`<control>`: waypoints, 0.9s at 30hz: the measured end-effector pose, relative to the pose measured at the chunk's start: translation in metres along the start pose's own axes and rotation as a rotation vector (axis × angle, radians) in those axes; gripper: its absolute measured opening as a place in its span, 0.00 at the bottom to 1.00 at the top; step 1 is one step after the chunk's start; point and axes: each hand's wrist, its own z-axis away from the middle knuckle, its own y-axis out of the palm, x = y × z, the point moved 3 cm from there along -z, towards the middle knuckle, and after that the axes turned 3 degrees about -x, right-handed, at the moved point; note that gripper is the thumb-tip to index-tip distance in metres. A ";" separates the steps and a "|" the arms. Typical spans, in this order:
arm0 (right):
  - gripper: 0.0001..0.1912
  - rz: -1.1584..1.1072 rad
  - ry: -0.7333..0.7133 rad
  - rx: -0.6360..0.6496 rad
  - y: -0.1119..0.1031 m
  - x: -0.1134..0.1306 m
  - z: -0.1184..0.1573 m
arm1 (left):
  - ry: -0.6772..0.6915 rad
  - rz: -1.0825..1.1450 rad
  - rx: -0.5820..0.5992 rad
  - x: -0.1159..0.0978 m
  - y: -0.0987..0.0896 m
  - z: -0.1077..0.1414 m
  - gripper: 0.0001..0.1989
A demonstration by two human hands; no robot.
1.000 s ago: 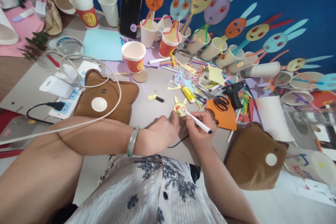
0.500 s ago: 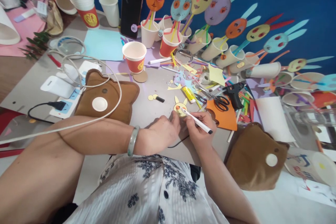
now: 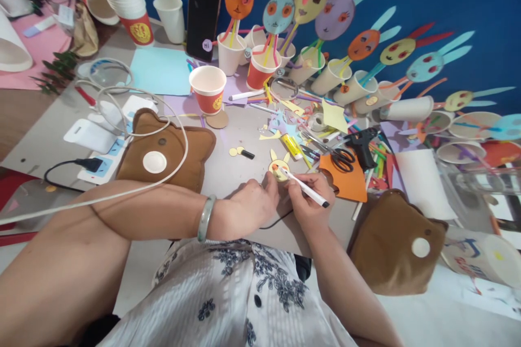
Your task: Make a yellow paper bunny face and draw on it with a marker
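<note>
A small yellow paper rabbit face (image 3: 278,168) with orange eyes lies on the grey table, its two ears pointing away from me. My left hand (image 3: 254,200) rests by its lower left edge, fingers bent and pressed against the paper. In my right hand (image 3: 310,198) is a white marker (image 3: 307,188), gripped between thumb and fingers, its tip on the right part of the face. A black marker cap (image 3: 248,154) and two small yellow discs (image 3: 236,150) lie to the upper left of the face.
Scissors (image 3: 342,159), a glue gun (image 3: 363,146), an orange sheet (image 3: 350,184) and paper scraps lie to the right. Brown cushions (image 3: 183,146) flank my arms. A red cup (image 3: 208,89) and several rabbit-topped cups stand behind. A white cable (image 3: 186,141) crosses the left side.
The marker tip has shifted very slightly over the face. The view has moved a little; both hands remain in nearly the same place.
</note>
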 end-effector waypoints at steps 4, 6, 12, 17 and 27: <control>0.06 -0.014 -0.015 -0.004 0.000 0.000 0.000 | 0.014 -0.009 -0.023 -0.001 0.002 -0.001 0.30; 0.06 -0.016 -0.025 -0.007 -0.001 0.000 0.001 | 0.016 0.003 -0.011 -0.001 0.002 -0.001 0.29; 0.06 -0.001 -0.021 -0.014 -0.001 -0.002 0.002 | 0.017 0.022 0.009 0.001 -0.002 -0.001 0.30; 0.07 -0.002 -0.012 -0.022 -0.001 -0.005 0.002 | 0.000 0.031 0.000 0.000 0.000 -0.001 0.30; 0.07 0.016 -0.002 -0.030 -0.002 -0.002 0.001 | 0.003 0.026 -0.019 -0.001 0.001 -0.001 0.30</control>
